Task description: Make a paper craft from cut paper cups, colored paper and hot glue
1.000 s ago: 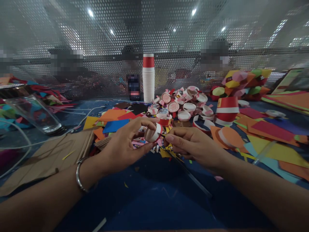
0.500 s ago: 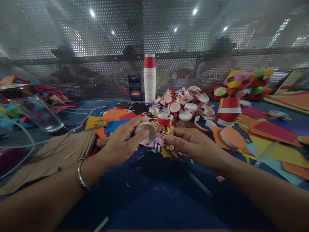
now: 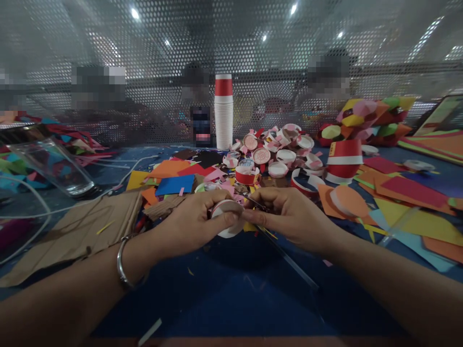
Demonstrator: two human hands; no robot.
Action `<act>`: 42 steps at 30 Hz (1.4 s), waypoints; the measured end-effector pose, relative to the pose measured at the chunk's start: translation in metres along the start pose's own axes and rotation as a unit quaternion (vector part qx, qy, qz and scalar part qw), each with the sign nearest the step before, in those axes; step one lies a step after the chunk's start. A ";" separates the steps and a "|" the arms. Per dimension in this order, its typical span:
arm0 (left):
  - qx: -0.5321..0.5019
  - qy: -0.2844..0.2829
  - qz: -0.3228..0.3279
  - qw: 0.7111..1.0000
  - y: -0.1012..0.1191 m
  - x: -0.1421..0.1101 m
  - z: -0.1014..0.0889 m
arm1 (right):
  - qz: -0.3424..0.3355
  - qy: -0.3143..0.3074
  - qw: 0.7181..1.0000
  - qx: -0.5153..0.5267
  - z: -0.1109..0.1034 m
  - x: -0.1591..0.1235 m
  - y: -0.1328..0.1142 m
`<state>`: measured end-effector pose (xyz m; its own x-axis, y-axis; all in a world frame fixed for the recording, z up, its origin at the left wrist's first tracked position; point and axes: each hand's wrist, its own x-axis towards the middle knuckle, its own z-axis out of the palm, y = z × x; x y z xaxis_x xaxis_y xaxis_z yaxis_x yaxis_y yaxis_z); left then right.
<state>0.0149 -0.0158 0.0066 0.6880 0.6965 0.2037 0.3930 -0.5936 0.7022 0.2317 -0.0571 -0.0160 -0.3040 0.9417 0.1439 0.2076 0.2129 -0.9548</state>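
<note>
A clear glass container sits near a white cable, with seemingly perforated metal sheeting behind.

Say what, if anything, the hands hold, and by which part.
Left hand: a red-white cup piece, by its edge. Right hand: a small dark object, held part unclear.

A shallow, round paper-cup piece, white with a red band at its upper left edge, tilts in the left grip, above the blue tabletop, its far side partly hidden by fingers. Just beside it, a slim, dark tool slants from the right grip, its end near the cup piece, its exact type unclear.
</note>
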 end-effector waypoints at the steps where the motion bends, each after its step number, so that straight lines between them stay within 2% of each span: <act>1: -0.004 -0.001 -0.002 1.000 0.000 0.000 0.000 | 0.001 -0.001 1.000 -0.005 -0.001 0.000 0.000; 5: -0.039 -0.023 -0.014 0.999 0.000 0.001 -0.001 | 0.008 -0.011 1.000 -0.009 -0.002 0.000 0.000; 9: -0.100 -0.050 -0.031 0.993 0.000 0.002 -0.004 | 0.019 -0.014 0.998 0.056 -0.003 -0.002 0.000; 12: -0.187 -0.079 -0.049 0.978 0.001 0.001 -0.006 | 0.021 -0.059 0.989 0.134 -0.005 -0.004 -0.002; 15: -0.243 -0.096 -0.047 0.964 0.002 -0.002 -0.005 | 0.010 -0.103 0.980 0.168 -0.008 -0.007 -0.005; 18: -0.256 -0.067 -0.024 0.964 0.001 -0.001 0.000 | -0.011 -0.093 0.984 0.149 -0.008 -0.005 -0.007; 23: -0.273 0.054 -0.035 0.960 -0.008 0.004 0.008 | -0.065 0.000 0.997 0.049 -0.007 0.000 -0.004; 28: -0.223 0.128 -0.021 0.966 -0.012 0.004 0.006 | -0.097 0.046 0.991 -0.078 -0.006 -0.004 -0.003; 37: -0.226 0.114 0.014 0.967 -0.005 0.001 0.009 | -0.093 0.056 0.986 -0.125 -0.004 -0.009 -0.002; 42: -0.228 0.103 0.013 0.968 -0.002 0.001 0.010 | -0.100 0.064 0.985 -0.128 -0.002 -0.010 -0.001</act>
<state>0.0205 -0.0181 -0.0019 0.5399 0.7766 0.3246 0.0345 -0.4057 0.9134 0.2361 -0.0663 -0.0163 -0.2469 0.8955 0.3702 0.3883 0.4415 -0.8089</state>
